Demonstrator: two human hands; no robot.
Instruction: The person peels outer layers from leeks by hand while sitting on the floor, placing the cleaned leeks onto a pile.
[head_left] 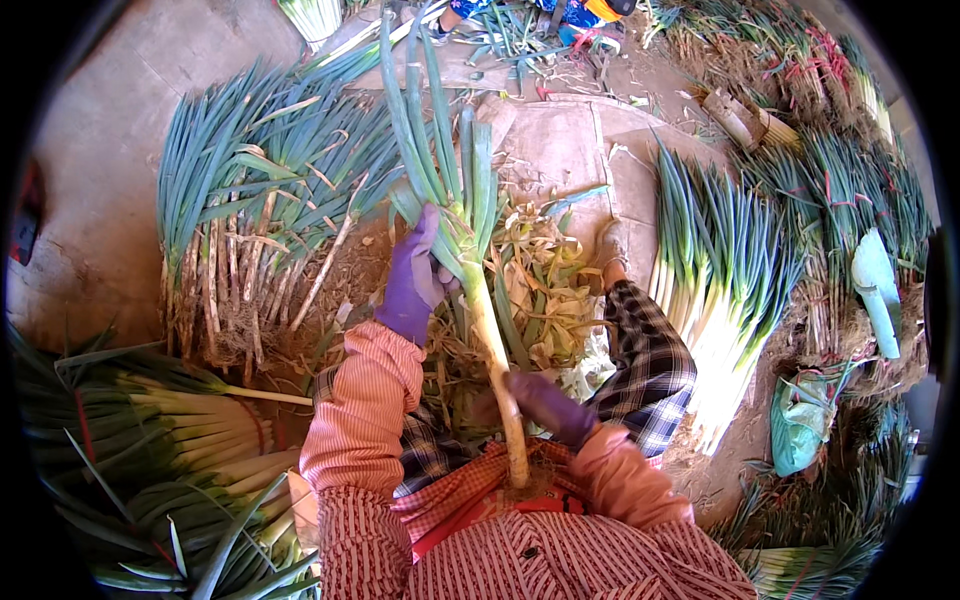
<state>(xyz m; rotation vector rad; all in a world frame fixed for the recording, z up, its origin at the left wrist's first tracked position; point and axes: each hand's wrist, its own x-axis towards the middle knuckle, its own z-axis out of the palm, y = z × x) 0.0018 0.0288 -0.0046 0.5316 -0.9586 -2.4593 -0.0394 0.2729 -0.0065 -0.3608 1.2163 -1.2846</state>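
Note:
A large green onion (485,320) stands nearly upright before me, leaves at the top and roots near my lap. My left hand (410,285), in a purple glove, is closed around the base of its leaves. Low on the stalk is my right hand (552,408), also gloved in purple. Motion smears its fingers and the stalk partly covers them, so their grip cannot be made out. Dry peeled leaves (545,290) lie heaped on the ground between my legs.
Untrimmed green onions with rooty ends (235,230) lie at left. Cleaned ones with white stalks (715,300) lie right of my leg. Tied bundles (200,425) sit lower left, more along the right. A teal plastic bag (803,420) is at right. Another person (580,12) is at the top.

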